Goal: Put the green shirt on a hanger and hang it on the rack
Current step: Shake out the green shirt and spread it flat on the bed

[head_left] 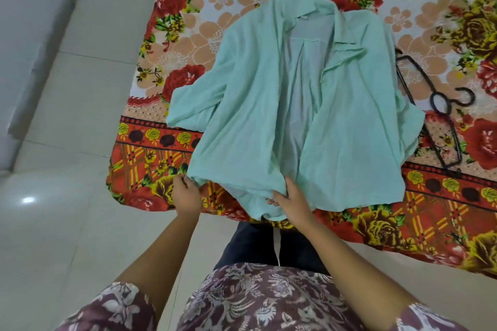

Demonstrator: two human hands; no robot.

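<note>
Our left hand (187, 191) and right hand (290, 196) pinch the green shirt (255, 102) hem, flattening it on the bed (457, 209) for the hanger (443, 113).

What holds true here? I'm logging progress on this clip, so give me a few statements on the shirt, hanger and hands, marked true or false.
1. The green shirt lies spread open on the floral bedsheet. True.
2. The black hanger is inside the shirt. False: it lies on the sheet beside it.
3. The left hand and right hand both hold the shirt's bottom hem. True.
4. The shirt hangs on a rack. False: no rack is in view.
</note>
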